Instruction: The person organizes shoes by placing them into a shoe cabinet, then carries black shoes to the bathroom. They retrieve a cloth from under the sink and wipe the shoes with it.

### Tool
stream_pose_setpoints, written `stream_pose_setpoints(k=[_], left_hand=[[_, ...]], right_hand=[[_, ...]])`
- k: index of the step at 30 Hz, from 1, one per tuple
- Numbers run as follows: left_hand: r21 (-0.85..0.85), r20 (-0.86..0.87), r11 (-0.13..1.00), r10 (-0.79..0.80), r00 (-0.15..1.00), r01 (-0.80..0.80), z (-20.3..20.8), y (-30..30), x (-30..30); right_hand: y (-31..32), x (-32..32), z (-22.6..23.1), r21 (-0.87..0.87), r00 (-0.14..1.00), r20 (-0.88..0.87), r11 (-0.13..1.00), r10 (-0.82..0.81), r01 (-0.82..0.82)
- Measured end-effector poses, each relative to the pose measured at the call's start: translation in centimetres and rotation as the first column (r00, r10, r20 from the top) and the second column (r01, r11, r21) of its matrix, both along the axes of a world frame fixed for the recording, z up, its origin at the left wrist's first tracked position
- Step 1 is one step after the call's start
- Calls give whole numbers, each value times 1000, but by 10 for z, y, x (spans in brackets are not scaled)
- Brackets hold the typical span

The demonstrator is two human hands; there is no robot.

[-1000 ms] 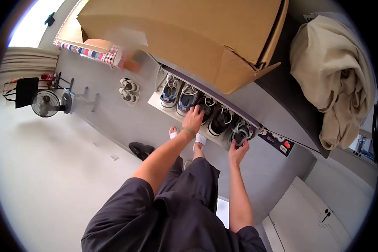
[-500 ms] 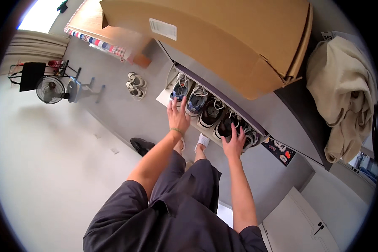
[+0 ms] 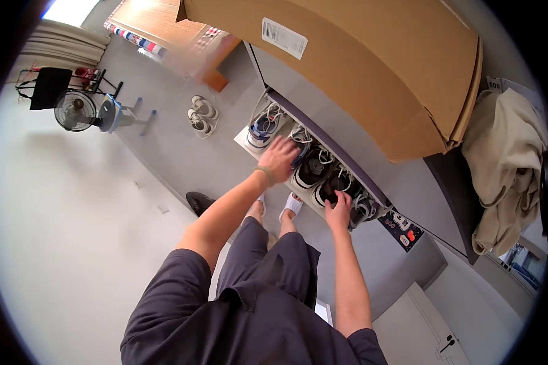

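Observation:
A row of sneakers stands in a pulled-out shoe rack (image 3: 242, 137) with a dark purple front edge. My left hand (image 3: 278, 159) is open, its fingers blurred, over a grey-blue sneaker (image 3: 300, 135) that it partly hides. To its left sits a blue and white sneaker (image 3: 263, 129). My right hand (image 3: 339, 210) has bent its thumb and fingers onto the heel of a black sneaker (image 3: 333, 187). Between the hands lies another black sneaker (image 3: 311, 168) with white laces. At the right end is a grey sneaker (image 3: 363, 210).
A large cardboard box (image 3: 347, 67) rests on the cabinet top beside a beige cloth (image 3: 505, 164). White sneakers (image 3: 202, 115) stand on the floor at left. Farther left are a fan (image 3: 75, 111) and a stool (image 3: 111, 114). A white cabinet (image 3: 420, 331) is at lower right.
My left hand has moved right, from the blue and white sneaker to over the grey-blue one. My right hand's fingers have drawn in onto the black sneaker's heel. The view has shifted slightly.

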State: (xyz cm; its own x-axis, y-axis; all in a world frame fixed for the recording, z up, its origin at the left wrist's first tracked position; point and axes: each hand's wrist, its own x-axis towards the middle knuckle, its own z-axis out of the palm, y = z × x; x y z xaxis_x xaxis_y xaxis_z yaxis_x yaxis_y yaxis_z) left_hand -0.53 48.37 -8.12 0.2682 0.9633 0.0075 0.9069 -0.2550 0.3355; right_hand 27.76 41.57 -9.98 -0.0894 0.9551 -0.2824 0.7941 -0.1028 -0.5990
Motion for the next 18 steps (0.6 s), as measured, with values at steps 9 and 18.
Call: stream_pose_setpoints(k=[9,18], left_hand=[[-229,-262,953,134,956,-197,-1,14,-8],[-31,-207,954,-299,932,299,-23,-14,35]], right_hand=[[-20,-6,8,6,991,-90,995,-99,100],[-40,21,30,236,971,51,947,-234,216]])
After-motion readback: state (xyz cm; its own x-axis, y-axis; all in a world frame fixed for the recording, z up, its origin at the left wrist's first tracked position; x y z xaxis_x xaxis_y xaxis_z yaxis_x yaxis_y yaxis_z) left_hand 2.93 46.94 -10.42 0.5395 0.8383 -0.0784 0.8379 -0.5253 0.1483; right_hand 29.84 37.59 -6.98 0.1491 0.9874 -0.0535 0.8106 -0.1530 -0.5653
